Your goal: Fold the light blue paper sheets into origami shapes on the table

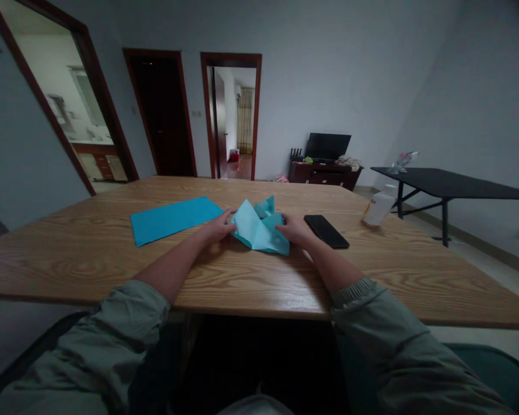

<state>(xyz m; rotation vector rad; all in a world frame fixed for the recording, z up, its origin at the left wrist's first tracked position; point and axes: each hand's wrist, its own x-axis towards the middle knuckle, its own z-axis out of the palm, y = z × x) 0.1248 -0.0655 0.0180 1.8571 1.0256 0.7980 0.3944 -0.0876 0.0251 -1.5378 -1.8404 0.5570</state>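
The folded light-blue paper (259, 231) is over the wooden table (253, 285), to the left of the black phone (327, 231), near it but apart. Its creased flaps stand up in several points, and its lower front edge hangs low over the wood; I cannot tell whether it touches. The left hand (218, 226) pinches the paper's left edge, on the side away from the phone. The right hand (296, 229) pinches the paper's right edge, between the paper and the phone, just beside the phone's left side.

Farther left of the phone, beyond the left hand, a flat blue sheet (173, 221) lies on the wood. To the right of the phone and a little behind it, a white bottle (378, 207) stands on the same table.

Well behind the phone, against the wall, a dark cabinet (300, 172) bears a black screen (327, 146). Far to the right of the phone is a black table (462, 181). Behind and to the left of the phone, an open doorway (203, 104) with a reddish-brown frame shows a curtain (245, 118).
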